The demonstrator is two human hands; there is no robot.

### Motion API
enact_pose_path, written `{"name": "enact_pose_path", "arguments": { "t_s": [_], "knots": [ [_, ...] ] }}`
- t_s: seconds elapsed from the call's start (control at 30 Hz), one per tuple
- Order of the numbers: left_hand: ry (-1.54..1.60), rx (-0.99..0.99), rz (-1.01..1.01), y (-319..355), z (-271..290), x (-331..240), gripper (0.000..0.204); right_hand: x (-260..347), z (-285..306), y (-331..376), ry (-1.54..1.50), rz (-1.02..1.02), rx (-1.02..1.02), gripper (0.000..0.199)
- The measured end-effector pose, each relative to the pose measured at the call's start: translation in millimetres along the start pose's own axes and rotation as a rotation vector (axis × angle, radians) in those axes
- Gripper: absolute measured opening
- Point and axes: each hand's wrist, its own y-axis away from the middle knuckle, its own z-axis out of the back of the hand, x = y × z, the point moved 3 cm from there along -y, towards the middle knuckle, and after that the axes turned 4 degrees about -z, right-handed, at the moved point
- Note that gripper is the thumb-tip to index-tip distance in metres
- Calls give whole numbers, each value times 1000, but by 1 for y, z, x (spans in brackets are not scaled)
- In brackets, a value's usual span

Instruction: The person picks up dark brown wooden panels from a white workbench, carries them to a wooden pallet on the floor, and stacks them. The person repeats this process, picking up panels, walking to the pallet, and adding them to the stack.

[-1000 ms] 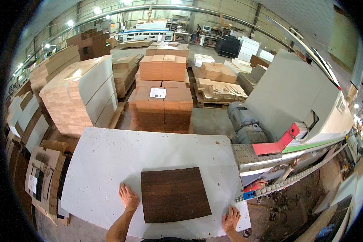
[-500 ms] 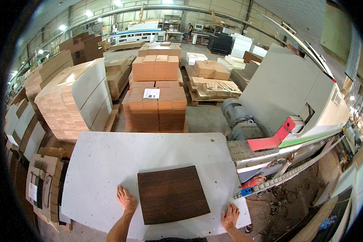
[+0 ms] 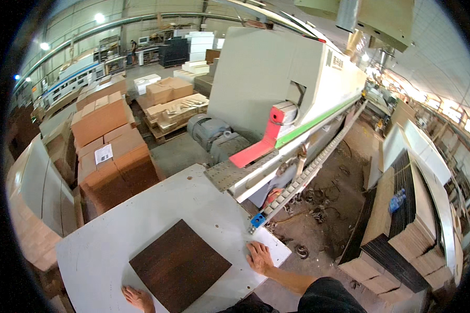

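Here, dark square panel [image 3: 179, 266] lying flat, corner pointing toward machine [image 3: 277, 83]

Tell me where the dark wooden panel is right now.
In the head view, the dark wooden panel lies flat on the white table, low and left of centre, between the left hand and the right hand.

Square wooden panel [image 3: 179, 265], lower centre: dark brown, fine grain.
Flat work table [image 3: 141, 219], lower left: pale grey.
Long machine housing [image 3: 277, 78], upper centre: cream, green stripe.
Angled guard [image 3: 263, 138], centre: red.
Stacked boards [image 3: 115, 151], left: orange-brown.
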Motion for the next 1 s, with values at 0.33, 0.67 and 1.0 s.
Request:
{"name": "enact_pose_path", "arguments": {
  "t_s": [0.33,0.67,1.0],
  "knots": [
    [-125,-44,-33,-2,10,-7,36,1,7,0,-43,-2,-12,49],
    [198,-35,107,10,-22,12,39,3,-2,-2,-30,-40,1,49],
    [125,163,216,-3,-2,4,44,11,-3,-4,-13,27,-7,49]
  ]
}}
